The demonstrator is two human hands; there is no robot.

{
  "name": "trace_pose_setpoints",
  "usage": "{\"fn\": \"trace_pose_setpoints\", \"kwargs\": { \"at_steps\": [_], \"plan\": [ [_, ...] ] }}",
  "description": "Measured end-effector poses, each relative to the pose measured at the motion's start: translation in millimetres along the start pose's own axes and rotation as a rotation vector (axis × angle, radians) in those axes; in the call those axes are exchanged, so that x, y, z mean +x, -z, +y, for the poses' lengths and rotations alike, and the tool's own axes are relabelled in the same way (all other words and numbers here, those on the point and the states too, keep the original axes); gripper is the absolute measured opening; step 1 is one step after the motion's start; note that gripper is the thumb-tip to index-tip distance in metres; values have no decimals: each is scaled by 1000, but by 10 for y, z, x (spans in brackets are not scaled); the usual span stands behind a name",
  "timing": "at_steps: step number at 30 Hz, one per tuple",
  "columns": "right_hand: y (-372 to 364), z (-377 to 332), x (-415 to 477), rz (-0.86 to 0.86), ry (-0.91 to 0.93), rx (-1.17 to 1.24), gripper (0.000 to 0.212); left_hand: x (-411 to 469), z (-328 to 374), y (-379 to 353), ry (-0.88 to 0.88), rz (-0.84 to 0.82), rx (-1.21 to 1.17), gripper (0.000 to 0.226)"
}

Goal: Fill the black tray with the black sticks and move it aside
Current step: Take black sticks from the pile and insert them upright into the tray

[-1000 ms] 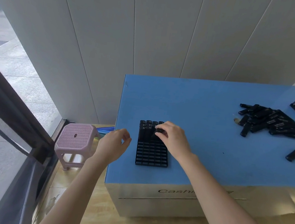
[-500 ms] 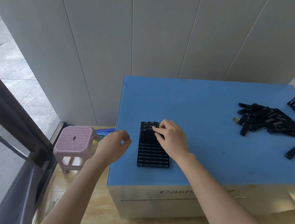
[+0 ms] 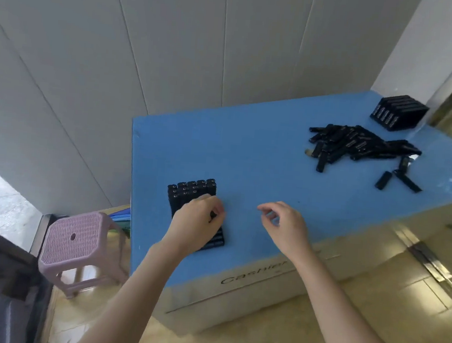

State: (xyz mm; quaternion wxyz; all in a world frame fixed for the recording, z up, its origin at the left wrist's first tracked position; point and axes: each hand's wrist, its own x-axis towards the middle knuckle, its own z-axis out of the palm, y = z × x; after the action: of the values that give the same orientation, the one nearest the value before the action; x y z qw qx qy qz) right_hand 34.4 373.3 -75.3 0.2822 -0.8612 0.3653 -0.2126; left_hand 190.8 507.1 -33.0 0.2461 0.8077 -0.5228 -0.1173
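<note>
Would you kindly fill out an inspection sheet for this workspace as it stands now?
Surface: blue mat on a box-like table with "Cashier" printed on its front.
Job's things: black tray near the mat's left edge, with upright sticks in its far rows and its near rows partly hidden by a hand; pile of black sticks at far right.
Clutter: second tray, filled, in the far right corner.
Grippers: left hand over the black tray, curled round what looks like a black stick; right hand beside it, loosely curled, holding nothing.
Cables: nothing seen.
Surroundings: pink stool left of the table; grey panelled wall; tiled floor.
</note>
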Motion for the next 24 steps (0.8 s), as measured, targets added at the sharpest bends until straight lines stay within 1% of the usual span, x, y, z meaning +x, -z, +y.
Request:
{"fn": "trace_pose_setpoints", "kwargs": {
  "at_steps": [3,7,14,20,24],
  "plan": [
    [319,311,-41,-16,-63,-21,16,185,311,-211,-48,-50,26,18],
    [801,842,-140,-15,-137,-49,16,458,817,-584,-86,-64,34,19],
    [1929,2027,-321,0,-233,-87,11,844,2177,-1615,-138,-120,-40,20],
    [2559,2763,-270,0,-264,-75,14,1104,2891,-2256,-94,-125,-64,21],
    [2718,3045,-79,-26,-247,-40,16,1332,3168,-2455,-31,-56,-68,25]
  ]
}}
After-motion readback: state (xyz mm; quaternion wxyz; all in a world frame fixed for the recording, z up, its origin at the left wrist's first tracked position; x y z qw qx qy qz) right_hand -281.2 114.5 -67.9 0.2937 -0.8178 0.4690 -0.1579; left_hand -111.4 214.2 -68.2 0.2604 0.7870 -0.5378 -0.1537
